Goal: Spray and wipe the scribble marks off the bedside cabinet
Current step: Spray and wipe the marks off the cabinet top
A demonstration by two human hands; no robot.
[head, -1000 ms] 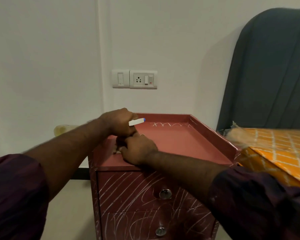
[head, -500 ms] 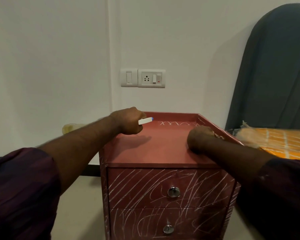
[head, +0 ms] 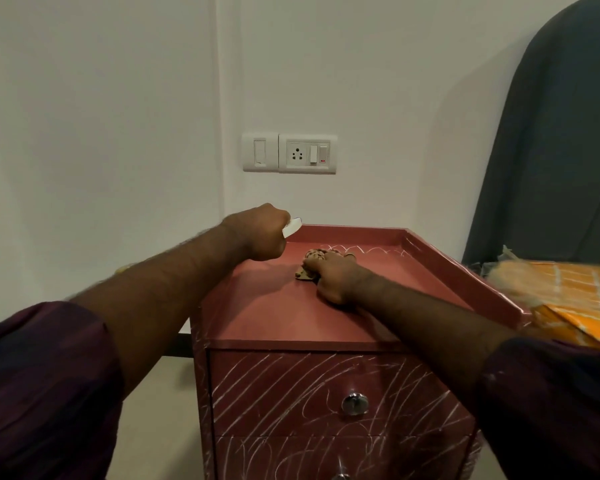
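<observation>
The red bedside cabinet (head: 291, 323) stands in front of me, with white scribble marks (head: 371, 250) along the back of its top and all over its drawer fronts (head: 291, 386). My left hand (head: 257, 233) grips a spray bottle at the cabinet's back left corner; only its white nozzle (head: 291, 227) shows. My right hand (head: 333, 271) presses a crumpled patterned cloth (head: 313, 258) on the top, just in front of the scribbles.
A raised rim (head: 465, 271) runs along the back and right of the cabinet top. A bed with an orange patterned cover (head: 575, 289) and a dark headboard (head: 551, 150) adjoins on the right. A switch and socket plate (head: 290, 153) is on the wall behind.
My right hand has swept the cloth from the right rim to the middle back of the top. My left hand stays at the back left with the bottle.
</observation>
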